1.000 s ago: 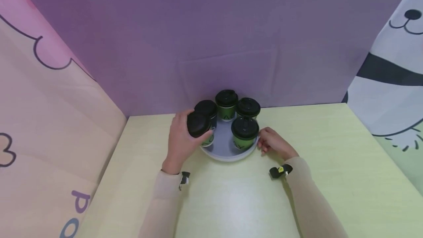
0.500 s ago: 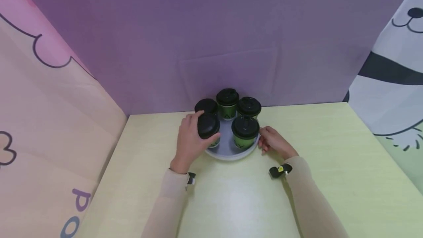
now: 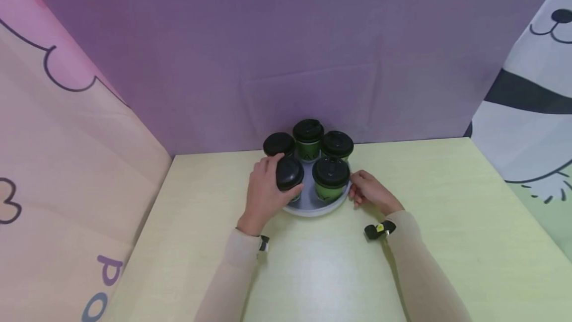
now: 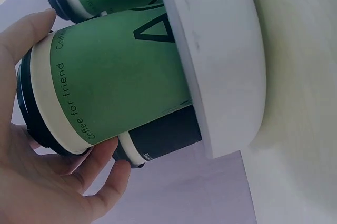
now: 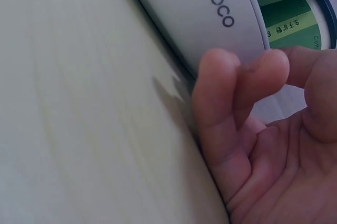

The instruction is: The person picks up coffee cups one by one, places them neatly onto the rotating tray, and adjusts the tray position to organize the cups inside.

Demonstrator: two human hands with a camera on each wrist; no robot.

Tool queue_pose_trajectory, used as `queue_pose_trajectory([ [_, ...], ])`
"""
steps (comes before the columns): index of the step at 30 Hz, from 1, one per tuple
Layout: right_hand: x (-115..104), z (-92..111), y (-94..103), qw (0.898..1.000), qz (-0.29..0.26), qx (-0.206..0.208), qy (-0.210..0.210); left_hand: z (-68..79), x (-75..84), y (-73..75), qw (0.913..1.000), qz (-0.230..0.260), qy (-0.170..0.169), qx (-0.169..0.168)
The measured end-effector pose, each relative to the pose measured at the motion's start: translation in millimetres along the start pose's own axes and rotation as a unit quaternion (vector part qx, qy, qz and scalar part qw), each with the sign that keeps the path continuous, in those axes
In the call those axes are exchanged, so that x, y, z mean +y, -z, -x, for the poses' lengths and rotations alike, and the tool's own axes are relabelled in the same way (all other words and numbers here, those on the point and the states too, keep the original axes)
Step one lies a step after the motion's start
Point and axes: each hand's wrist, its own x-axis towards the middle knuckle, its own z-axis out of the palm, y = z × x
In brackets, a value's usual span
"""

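Note:
My left hand (image 3: 265,190) grips a green paper coffee cup (image 4: 110,77) by its black lid (image 3: 289,172), thumb on one side and fingers on the other. The cup stands upright, its base at the surface of a round white tray (image 3: 308,211) marked "ecoco". My right hand (image 3: 371,193) is at the tray's right rim, fingers curled, with the tips right at the edge. Beside the gripped cup, another green cup (image 3: 330,190) with a black lid stands at the tray's front right. Behind it is a dark-sided cup (image 4: 166,137), partly hidden.
Two more lidded green cups stand at the back of the tray: one cup (image 3: 308,149) in the middle, the other cup (image 3: 337,145) to the right. A pale wooden table (image 3: 321,272) lies under the tray. A purple cloth (image 3: 286,53) hangs close behind it.
My left hand has moved right with the gripped cup, further in over the tray and closer to the front right cup. The right hand has stayed at the rim.

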Motion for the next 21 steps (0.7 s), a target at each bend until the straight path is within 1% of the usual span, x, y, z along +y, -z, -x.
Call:
queue_pose_trajectory([
  [7,-1.9,0.8,-1.4,1.0,-0.005,-0.005,0.002,0.7,2.5,-3.9,0.9999,0.001,0.01,-0.008],
  [15,-3.2,3.2,-1.8,1.0,-0.011,-0.005,0.008,1.7,4.1,-7.6,0.9995,0.021,0.02,-0.012],
  [21,-2.6,2.3,-1.2,1.0,-0.003,-0.003,0.006,3.0,5.0,-10.5,0.9994,0.021,0.017,-0.024],
])
